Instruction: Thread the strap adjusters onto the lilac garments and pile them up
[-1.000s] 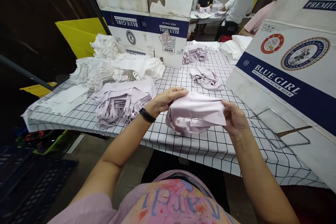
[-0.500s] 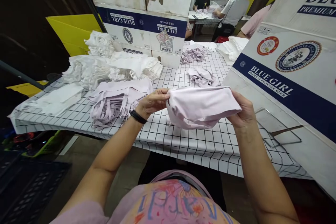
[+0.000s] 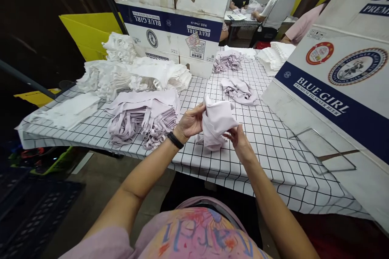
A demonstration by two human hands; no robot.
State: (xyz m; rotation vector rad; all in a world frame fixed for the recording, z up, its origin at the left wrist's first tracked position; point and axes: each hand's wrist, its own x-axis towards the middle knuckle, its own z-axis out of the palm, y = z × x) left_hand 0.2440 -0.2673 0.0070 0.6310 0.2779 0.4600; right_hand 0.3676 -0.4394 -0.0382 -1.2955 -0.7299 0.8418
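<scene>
A pale lilac fabric piece (image 3: 218, 119), bunched and partly folded, is held just above the front of the table. My left hand (image 3: 192, 122) pinches its left edge, a dark band on that wrist. At the lower right corner, my right hand (image 3: 238, 137) grips the cloth between thumb and fingers. To the left lies a neat stack of lilac fabric pieces (image 3: 142, 107) with looped straps hanging toward the table's front. A loose lilac piece (image 3: 240, 90) rests crumpled beyond my hands.
White fabric piles (image 3: 133, 73) fill the table's left back, before an upright printed carton (image 3: 170, 28). Another large carton (image 3: 328, 85) leans at the right, near a bent wire frame (image 3: 322, 151). The checkered tablecloth (image 3: 267, 158) covers the table. Several people sit or work in the background.
My right hand has moved left toward my left hand. The lilac fabric, stretched wide before, is now gathered and narrower. The view has shifted slightly.
</scene>
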